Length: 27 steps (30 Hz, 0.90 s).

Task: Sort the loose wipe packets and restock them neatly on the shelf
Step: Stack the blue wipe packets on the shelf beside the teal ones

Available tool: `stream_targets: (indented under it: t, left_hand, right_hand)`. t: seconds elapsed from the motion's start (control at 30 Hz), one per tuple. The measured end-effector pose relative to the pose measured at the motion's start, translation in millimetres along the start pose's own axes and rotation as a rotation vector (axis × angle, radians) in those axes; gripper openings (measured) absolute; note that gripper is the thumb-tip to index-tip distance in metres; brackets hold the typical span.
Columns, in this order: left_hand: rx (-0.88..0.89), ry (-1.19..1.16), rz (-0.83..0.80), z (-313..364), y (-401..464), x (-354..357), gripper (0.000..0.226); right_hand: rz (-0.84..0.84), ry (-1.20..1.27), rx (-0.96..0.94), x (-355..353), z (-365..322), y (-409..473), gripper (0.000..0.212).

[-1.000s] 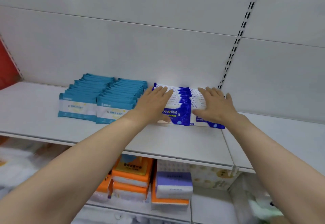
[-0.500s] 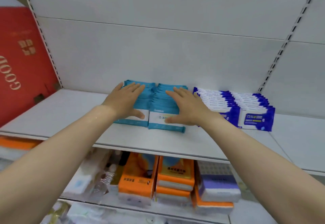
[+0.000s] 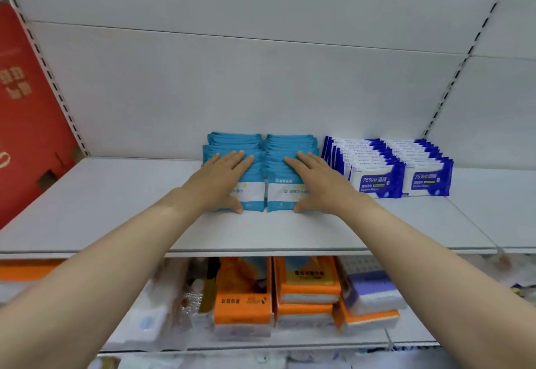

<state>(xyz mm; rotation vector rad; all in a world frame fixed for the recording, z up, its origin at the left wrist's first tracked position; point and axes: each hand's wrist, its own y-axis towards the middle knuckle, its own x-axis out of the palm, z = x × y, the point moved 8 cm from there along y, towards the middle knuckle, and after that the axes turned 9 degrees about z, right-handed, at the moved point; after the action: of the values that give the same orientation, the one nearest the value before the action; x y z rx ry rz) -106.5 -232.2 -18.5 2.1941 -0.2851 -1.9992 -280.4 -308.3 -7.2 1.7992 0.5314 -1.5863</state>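
Squaring appears nearly done: teal packets (image 3: 285,191) are pressed under the flat left hand (image 3: 222,181) and right hand (image 3: 317,186), nothing gripped; blue packets (image 3: 388,165) are ranked beside the right hand.

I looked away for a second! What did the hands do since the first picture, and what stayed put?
Both hands moved left, off the dark blue wipe packets and onto the teal wipe packets. The left hand now rests flat on the left teal row and the right hand on the right one, thumbs at the front packets. Nothing was picked up. All four rows stayed lined up on the shelf.
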Motion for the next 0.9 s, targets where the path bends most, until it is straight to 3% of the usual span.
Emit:
stream_targets:
  t: [0.9]
  left_hand:
    - [0.030, -0.046, 0.039, 4.6, 4.1, -1.6, 0.117]
  right_hand:
    - [0.004, -0.071, 0.025, -2.0, -5.8, 1.3, 0.106]
